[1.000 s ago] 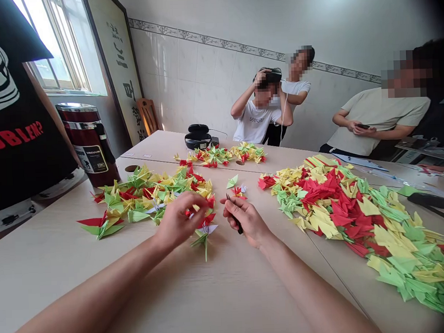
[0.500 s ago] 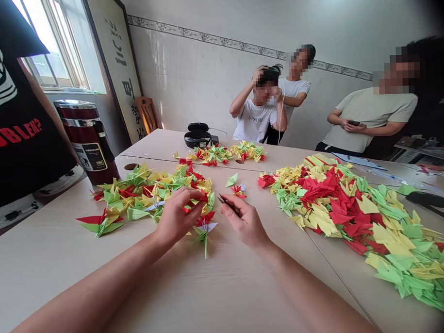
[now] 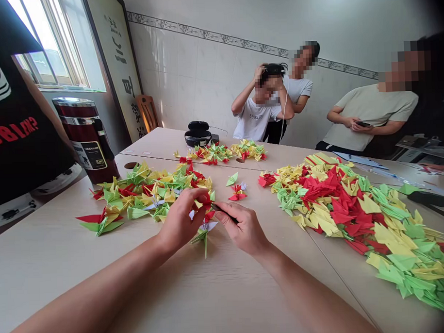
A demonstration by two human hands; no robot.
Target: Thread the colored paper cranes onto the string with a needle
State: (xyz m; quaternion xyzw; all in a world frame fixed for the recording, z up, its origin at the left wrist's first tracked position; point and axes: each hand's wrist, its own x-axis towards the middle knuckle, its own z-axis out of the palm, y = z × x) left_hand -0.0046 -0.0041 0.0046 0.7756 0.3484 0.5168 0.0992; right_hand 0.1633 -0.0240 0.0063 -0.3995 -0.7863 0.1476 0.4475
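Note:
Between the fingertips of my left hand (image 3: pixel 183 214) is a red folded paper piece (image 3: pixel 206 202), partly hidden by the fingers. My right hand (image 3: pixel 246 228) is closed on a thin dark tool (image 3: pixel 225 213), whose tip meets the red paper. Just below the hands, a green and white paper piece (image 3: pixel 205 231) lies on the table. A pile of folded paper cranes (image 3: pixel 135 191) in red, yellow and green spreads behind and left of my left hand. Beyond my right hand are a small red paper piece (image 3: pixel 238 192) and a green one (image 3: pixel 232 179).
A large heap of folded papers (image 3: pixel 339 201) covers the table's right part. A dark red vacuum flask (image 3: pixel 86 142) stands at the left beside a person in black. More cranes (image 3: pixel 217 154) and an open black case (image 3: pixel 198 135) are farther back. Three people are across the table (image 3: pixel 156 266).
My right hand has moved slightly left, bringing the tool's tip against the red paper. My left hand has shifted slightly right.

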